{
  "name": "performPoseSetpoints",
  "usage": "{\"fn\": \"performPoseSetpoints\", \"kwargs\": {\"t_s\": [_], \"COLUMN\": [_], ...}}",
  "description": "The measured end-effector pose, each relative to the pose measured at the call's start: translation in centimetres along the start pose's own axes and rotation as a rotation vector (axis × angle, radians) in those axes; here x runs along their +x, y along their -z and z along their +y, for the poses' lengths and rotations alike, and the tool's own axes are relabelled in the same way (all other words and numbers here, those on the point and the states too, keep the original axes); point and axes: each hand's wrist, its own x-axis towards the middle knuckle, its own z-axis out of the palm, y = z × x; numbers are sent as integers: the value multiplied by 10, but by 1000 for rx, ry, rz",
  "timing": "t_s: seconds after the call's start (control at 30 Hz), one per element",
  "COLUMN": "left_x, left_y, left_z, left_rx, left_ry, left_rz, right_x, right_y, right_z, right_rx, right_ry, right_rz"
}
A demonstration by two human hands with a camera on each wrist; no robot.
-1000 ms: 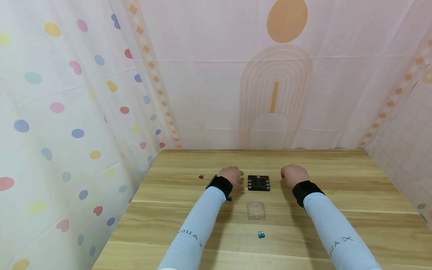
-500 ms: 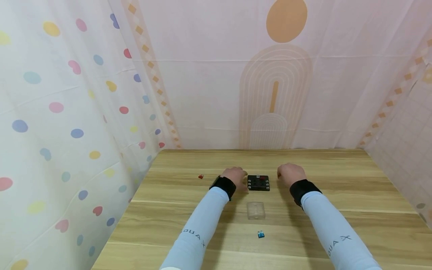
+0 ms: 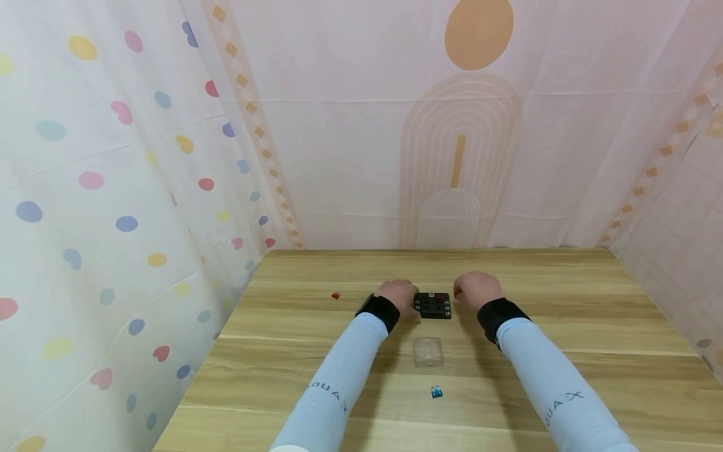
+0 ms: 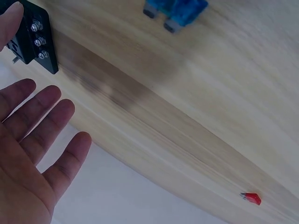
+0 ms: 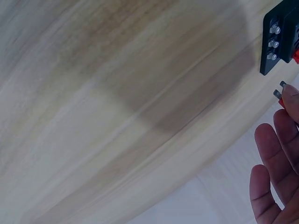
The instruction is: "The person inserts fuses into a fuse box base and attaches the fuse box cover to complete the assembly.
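A black fuse block (image 3: 435, 309) lies flat on the table, with rows of screw terminals down its sides and a red blade fuse (image 5: 296, 56) seated in it. My left hand (image 3: 400, 296) is at the block's left side; in the left wrist view its fingers are extended and apart, and the thumb (image 4: 10, 22) overlaps the block. Close by the block's right side, my right hand (image 3: 477, 290) pinches another red blade fuse (image 5: 281, 100) between thumb and forefinger, metal prongs showing. The other fingers of that hand are loosely bent.
A clear plastic cover (image 3: 428, 352) lies in front of the block, and nearer still is a blue blade fuse (image 3: 437, 392). Another blue blade fuse (image 4: 180, 10) shows near the left hand. A loose red blade fuse (image 3: 336, 295) lies far left. Patterned curtains (image 3: 350, 157) hang behind the table.
My left hand has moved right, up to the block's left edge. My right hand has come leftward, closer to the block's right side. The block stays in place.
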Motion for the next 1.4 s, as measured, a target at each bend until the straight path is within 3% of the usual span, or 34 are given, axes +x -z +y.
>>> {"fn": "performPoseSetpoints", "kwargs": {"t_s": [0.2, 0.5, 0.67, 1.13, 1.4], "left_x": [4, 10, 9, 6, 6], "left_y": [-2, -10, -8, -11, -11], "left_z": [2, 3, 5, 5, 5], "left_rx": [11, -3, -41, -14, -27], "left_ry": [-18, -44, -49, -85, -75], "left_rz": [-14, 15, 17, 38, 37], "right_x": [3, 5, 7, 12, 13], "right_y": [1, 2, -1, -9, -8], "right_z": [-7, -19, -23, -34, -39], "right_rx": [7, 10, 13, 4, 1], "right_ry": [16, 40, 39, 46, 61], "right_rz": [-26, -26, -13, -43, -61]}}
